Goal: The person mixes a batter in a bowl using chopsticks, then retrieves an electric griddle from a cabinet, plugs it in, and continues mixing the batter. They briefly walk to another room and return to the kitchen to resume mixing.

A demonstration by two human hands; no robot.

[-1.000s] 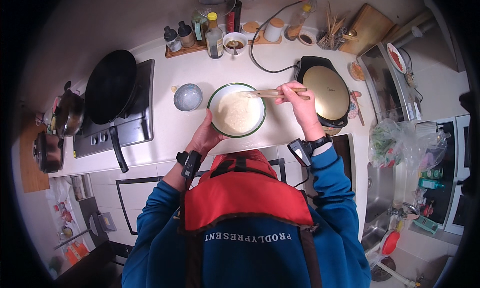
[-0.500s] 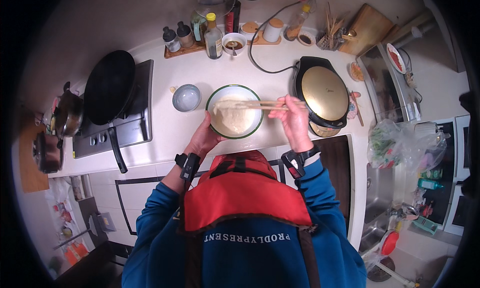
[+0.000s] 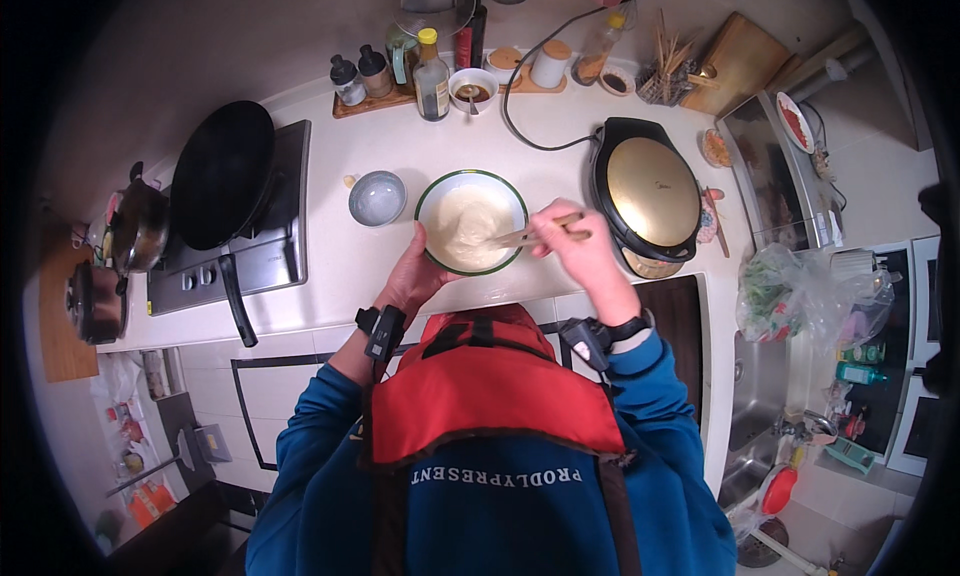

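Two chopsticks (image 3: pixel 512 239), gripped by the right hand's (image 3: pixel 572 241) fingers, dip into pale mixture (image 3: pixel 465 221) in a mid-frame bowl (image 3: pixel 471 172); the left hand (image 3: pixel 411 275) (partly hidden) seemingly grips its lower-left side.

Wall (image 3: pixel 300 61): is rising plain and greyish behind the worktop (image 3: pixel 335 266).
Worktop: is running white across the middle, its front edge bending.
Hob (image 3: pixel 287 226): is sitting glossy and dark at the left.
Sink (image 3: pixel 752 406): is gleaming in steel at the right.
Pale panels (image 3: pixel 262 396): are showing below, a dark line framing them; floor or cabinet, unclear.
Light: is falling whitish on the worktop.
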